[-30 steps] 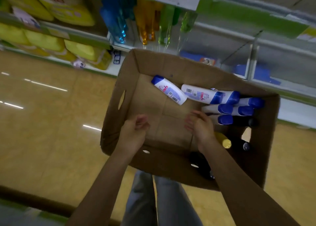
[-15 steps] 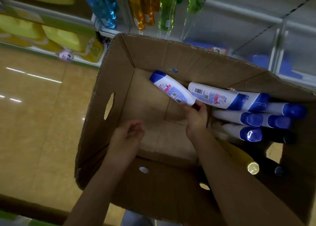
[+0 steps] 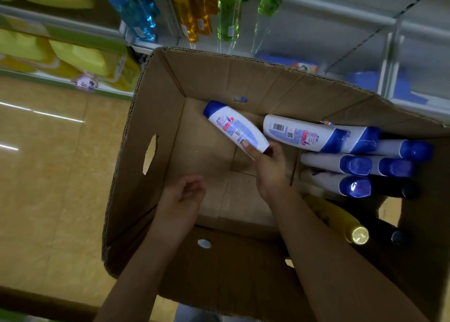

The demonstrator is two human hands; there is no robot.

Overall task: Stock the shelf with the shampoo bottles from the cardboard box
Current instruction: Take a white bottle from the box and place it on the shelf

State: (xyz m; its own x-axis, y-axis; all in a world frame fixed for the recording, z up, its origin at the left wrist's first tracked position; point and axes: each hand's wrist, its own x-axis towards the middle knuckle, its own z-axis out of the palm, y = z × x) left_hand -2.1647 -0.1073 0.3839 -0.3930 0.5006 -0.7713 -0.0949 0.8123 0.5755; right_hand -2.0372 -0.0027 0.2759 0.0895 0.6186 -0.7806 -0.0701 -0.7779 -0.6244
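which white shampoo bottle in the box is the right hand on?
The white bottle lying apart at the box's far middle, blue cap pointing away to the left. The right hand pinches its base end. The other white bottles lie clustered at the right, caps pointing right.

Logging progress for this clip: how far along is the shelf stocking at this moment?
Done: cannot tell; the left half of the cardboard box is bare, and no shampoo shows on the shelf. In hand: the right hand pinches the base of a white shampoo bottle; the left hand hovers empty. Left: several blue-capped bottles lie stacked at the right.
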